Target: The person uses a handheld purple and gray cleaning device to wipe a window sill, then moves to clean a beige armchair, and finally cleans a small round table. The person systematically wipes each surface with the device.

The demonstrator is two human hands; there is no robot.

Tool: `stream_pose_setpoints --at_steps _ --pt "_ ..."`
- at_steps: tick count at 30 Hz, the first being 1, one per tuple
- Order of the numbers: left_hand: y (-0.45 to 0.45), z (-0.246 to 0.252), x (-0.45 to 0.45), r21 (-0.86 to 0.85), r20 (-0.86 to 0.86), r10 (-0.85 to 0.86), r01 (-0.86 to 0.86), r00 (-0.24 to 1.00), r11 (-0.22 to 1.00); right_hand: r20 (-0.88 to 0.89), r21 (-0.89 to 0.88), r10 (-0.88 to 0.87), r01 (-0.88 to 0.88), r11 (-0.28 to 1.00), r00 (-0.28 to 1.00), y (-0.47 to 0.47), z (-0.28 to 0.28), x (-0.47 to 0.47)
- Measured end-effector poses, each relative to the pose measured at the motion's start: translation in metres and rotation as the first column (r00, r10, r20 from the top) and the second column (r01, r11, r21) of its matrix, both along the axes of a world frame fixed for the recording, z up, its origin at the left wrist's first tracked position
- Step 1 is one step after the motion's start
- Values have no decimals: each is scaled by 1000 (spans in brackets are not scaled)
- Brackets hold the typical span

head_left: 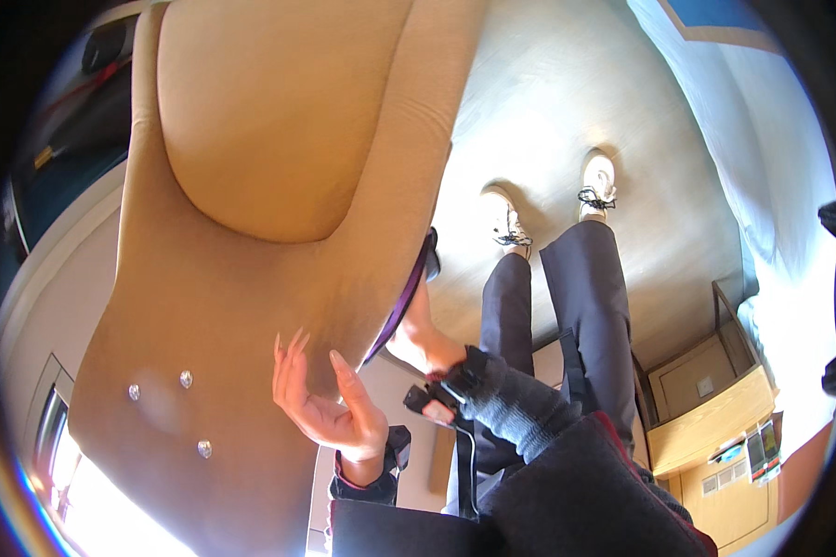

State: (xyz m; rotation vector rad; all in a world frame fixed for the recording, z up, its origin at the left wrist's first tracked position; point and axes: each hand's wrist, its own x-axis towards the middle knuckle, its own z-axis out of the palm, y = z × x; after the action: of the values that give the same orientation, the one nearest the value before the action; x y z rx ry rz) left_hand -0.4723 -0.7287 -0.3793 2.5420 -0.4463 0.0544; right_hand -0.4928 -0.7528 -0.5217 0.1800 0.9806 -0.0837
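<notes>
A large tan upholstered chair or sofa [251, 292] fills the left and middle of the view, with a rounded cushion [272, 118] and three clear crystal-like buttons [186, 379]. My left hand [334, 400] is over its lower part, fingers curved and thumb apart, with nothing in it. I cannot tell whether the fingertips touch the fabric. By the upholstery's right edge, my right hand [425, 341] holds a purple and black object [405, 303]. The upholstery hides part of that object and of the fingers. Black straps with small devices circle both wrists.
My legs in dark trousers and white laced shoes [599, 177] are on the smooth floor [529, 104]. Pale blue fabric [759, 139] hangs or lies along the right. A wooden cabinet [710, 425] is at lower right. Dark items [76, 118] lie beyond the upholstery at upper left.
</notes>
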Motion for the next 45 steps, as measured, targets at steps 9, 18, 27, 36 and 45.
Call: stream_pose_setpoints --at_steps 9,18,27,36,45 --pt "17 16 -11 -35 81 18 -16 997 999 11 44 120 -120 992 993 -21 -36 21" --pt "27 27 -29 -239 33 82 -72 996 968 -134 -89 564 -576 812 815 -46 100 -9" --pt "-8 31 -48 -326 5 115 -107 993 939 -583 -581 581 208 -787 568 -106 49 0" --pt "-15 21 -50 -359 -6 167 -159 986 920 -768 -194 176 38 -980 615 -215 -33 65" --pt "-22 13 -49 -339 -32 336 -326 941 882 -771 -587 636 364 -723 21 -83 46 43"
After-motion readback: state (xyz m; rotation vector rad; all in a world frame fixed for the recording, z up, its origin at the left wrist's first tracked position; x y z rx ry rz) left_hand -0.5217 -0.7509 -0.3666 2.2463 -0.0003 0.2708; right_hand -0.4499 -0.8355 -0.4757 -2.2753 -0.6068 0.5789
